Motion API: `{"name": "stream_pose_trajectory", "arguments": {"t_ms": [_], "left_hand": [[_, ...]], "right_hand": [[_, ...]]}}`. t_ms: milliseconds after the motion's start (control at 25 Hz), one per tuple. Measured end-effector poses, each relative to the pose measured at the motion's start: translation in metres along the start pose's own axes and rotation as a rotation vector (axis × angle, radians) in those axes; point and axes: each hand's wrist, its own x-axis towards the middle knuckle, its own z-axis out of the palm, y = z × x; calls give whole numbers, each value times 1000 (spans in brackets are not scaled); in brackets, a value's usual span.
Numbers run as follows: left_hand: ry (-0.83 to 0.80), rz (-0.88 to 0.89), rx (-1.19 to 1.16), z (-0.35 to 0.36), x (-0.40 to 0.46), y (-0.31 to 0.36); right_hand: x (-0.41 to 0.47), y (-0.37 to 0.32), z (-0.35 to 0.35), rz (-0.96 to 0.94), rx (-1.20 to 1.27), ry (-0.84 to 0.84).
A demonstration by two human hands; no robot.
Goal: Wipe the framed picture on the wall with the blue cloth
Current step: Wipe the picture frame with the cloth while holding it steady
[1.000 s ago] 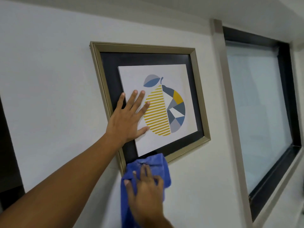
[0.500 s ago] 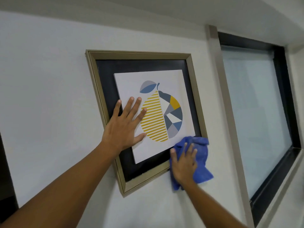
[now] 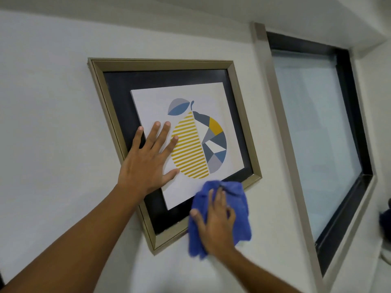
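A framed picture (image 3: 163, 65) hangs on the white wall: gold frame, black mat, white print of a striped yellow pear. My left hand (image 3: 148, 161) lies flat on the picture's left side, fingers spread, holding nothing. My right hand (image 3: 215, 225) presses the blue cloth (image 3: 237, 208) against the frame's bottom edge, towards the right. The cloth covers part of the lower rail and the print's bottom right corner.
A dark-framed window (image 3: 317, 132) with frosted glass is set in the wall to the right of the picture, behind a beige trim strip (image 3: 266, 102). A dark object (image 3: 385, 220) sits on the sill at far right. Bare white wall lies left and below.
My right hand swept the cloth along the frame's bottom edge from the lower left corner to the lower right, then back a little leftward. My left hand stayed flat on the picture.
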Motion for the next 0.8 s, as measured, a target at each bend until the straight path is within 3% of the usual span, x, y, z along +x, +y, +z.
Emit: {"name": "stream_pose_trajectory", "arguments": {"t_ms": [120, 280, 360, 440, 520, 560, 720, 800], "left_hand": [[2, -4, 16, 2, 0, 1], [10, -5, 27, 5, 2, 7], [15, -3, 41, 6, 2, 7], [14, -4, 46, 7, 2, 6], [11, -4, 34, 8, 1, 5], [14, 0, 26, 7, 0, 4], [20, 28, 4, 5, -4, 0], [15, 26, 11, 6, -5, 0]], "right_hand": [[80, 57, -32, 237, 102, 79], [100, 67, -42, 295, 111, 125], [62, 49, -21, 197, 122, 128], [7, 13, 4, -26, 108, 55], [-43, -25, 27, -206, -6, -84], [-59, -38, 38, -255, -80, -71], [-37, -21, 19, -300, -175, -66], [5, 26, -4, -152, -69, 37]]}}
